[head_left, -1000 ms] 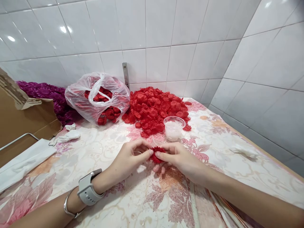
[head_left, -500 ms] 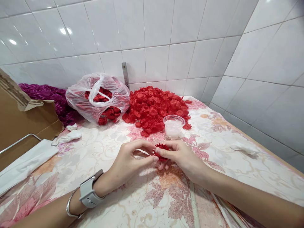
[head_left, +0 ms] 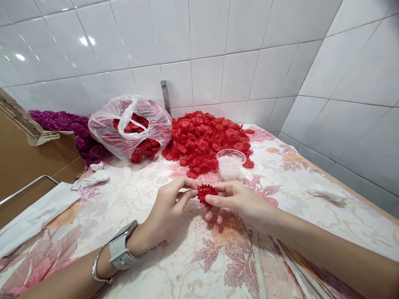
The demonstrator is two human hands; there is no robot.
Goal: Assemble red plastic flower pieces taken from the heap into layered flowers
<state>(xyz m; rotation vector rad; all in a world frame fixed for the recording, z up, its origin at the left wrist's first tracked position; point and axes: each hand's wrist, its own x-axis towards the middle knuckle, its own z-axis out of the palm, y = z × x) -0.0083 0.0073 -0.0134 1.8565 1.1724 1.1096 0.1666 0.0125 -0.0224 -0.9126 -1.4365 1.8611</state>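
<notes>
A small dark-red artificial flower with a toothed petal edge is held above the table, in front of me. My right hand grips it from the right, thumb on its face and fingers behind and below. From the left, my left hand pinches thumb and forefinger together at the flower's left edge; its other fingers are curled and partly hidden. Just beyond the hands stands a clear plastic cup with whitish, translucent stuff inside. Behind the cup lies a large heap of similar red flowers.
A tied clear plastic bag of red pieces sits left of the heap, beside purple flowers. At far left is a cardboard box. Crumpled tissue and a whitish scrap lie on the floral tablecloth. Tiled walls close off the back and right.
The flower has turned more face-on and shifted slightly left in my right hand. My left thumb and forefinger have drawn together at its edge. The view has shifted a little.
</notes>
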